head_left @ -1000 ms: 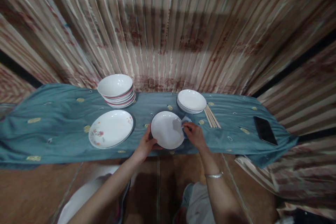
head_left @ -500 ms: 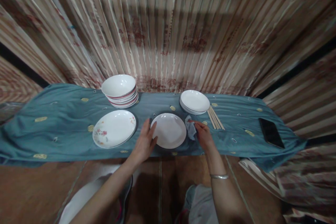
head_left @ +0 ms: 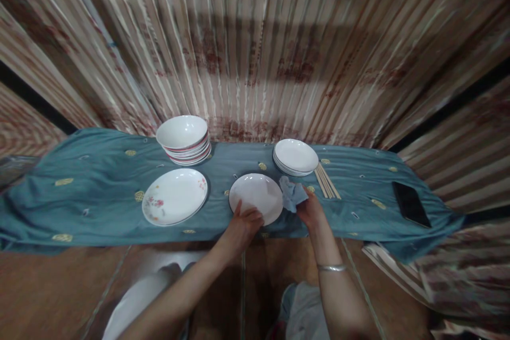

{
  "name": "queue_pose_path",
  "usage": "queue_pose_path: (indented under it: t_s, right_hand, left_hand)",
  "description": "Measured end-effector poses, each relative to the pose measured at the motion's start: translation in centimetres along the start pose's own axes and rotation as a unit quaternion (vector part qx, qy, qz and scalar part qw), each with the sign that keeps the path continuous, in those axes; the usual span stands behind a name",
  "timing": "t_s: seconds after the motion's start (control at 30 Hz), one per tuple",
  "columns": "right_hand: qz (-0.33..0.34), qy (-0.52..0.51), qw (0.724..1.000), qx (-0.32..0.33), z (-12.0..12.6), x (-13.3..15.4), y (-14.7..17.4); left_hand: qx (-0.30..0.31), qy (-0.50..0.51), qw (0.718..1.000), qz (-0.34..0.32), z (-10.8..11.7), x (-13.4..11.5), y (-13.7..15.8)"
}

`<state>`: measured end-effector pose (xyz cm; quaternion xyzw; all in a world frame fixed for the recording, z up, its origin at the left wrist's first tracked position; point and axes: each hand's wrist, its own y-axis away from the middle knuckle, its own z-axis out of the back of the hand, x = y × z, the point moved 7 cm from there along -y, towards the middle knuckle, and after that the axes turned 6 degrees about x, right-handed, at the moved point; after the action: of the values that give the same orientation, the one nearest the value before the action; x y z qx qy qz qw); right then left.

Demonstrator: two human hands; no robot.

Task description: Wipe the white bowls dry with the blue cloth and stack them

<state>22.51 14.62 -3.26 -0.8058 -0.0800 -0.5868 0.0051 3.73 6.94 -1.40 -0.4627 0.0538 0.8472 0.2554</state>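
Note:
A white plate with a thin dark rim (head_left: 261, 191) lies on the blue tablecloth in front of me. Over its near edge rests my left hand (head_left: 245, 226), thumb apart from the slightly bent fingers, fingertips on the plate's surface. Just right of the plate, my right hand (head_left: 309, 210) is closed on a crumpled light-blue cloth (head_left: 292, 194). Part of the right fingers is hidden behind the cloth. Behind the cloth stands a stack of similar small plates (head_left: 297, 155), and several wooden chopsticks (head_left: 327, 180) lie beside that stack.
At the left, a large plate with flowers (head_left: 175, 196) lies in front of a stack of white bowls with red bands (head_left: 183, 138). A black phone (head_left: 410, 203) lies near the right end of the blue tablecloth (head_left: 358, 170). A striped curtain (head_left: 255, 53) hangs behind.
My left hand has moved right, from beside the plate onto its near part. The cloth in my right hand is lifted and spread wider. The plate keeps its place.

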Motion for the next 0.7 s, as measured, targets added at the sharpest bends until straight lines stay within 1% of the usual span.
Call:
queue_pose_path:
  t_s: [0.07, 0.13, 0.23, 0.33, 0.4, 0.43, 0.5, 0.57, 0.63, 0.7]
  right_hand:
    - [0.014, 0.040, 0.999, 0.009, 0.3, 0.3, -0.2]
    - [0.026, 0.071, 0.997, 0.006, 0.6, 0.7, -0.3]
    - [0.046, 0.065, 0.997, -0.019, 0.7, 1.5, -0.3]
    - [0.082, 0.053, 0.995, -0.025, 0.1, 2.7, -0.1]
    - [0.106, 0.040, 0.993, -0.029, -0.6, 3.7, 0.3]
    - [0.114, 0.024, 0.993, -0.036, -0.9, 4.1, 0.5]
    - [0.122, -0.017, 0.991, -0.055, -1.8, 4.9, 0.9]
    - [0.131, -0.035, 0.988, -0.068, -3.0, 5.9, 1.5]
    - [0.162, 0.003, 0.985, -0.066, -4.9, 7.2, 2.2]
    - [0.211, 0.107, 0.971, -0.026, -7.8, 8.5, 3.1]
  left_hand:
    - [-0.010, 0.023, 1.000, 0.002, 0.4, -0.3, -0.2]
    - [-0.034, 0.050, 0.998, 0.005, 1.2, -0.9, -0.5]
    - [-0.085, 0.076, 0.993, 0.012, 3.0, -2.1, -0.9]
    - [-0.147, 0.128, 0.980, 0.040, 5.2, -2.9, -0.9]
    - [-0.207, 0.186, 0.957, 0.080, 6.6, -2.8, -0.6]
    - [-0.225, 0.221, 0.944, 0.099, 7.0, -2.6, -0.5]
    - [-0.244, 0.294, 0.916, 0.121, 7.3, -2.2, -0.4]
    - [-0.251, 0.369, 0.886, 0.126, 6.9, -1.8, -0.5]
    - [-0.261, 0.430, 0.853, 0.136, 6.3, -1.3, -0.5]
    - [-0.260, 0.465, 0.834, 0.145, 5.7, -1.0, -0.5]
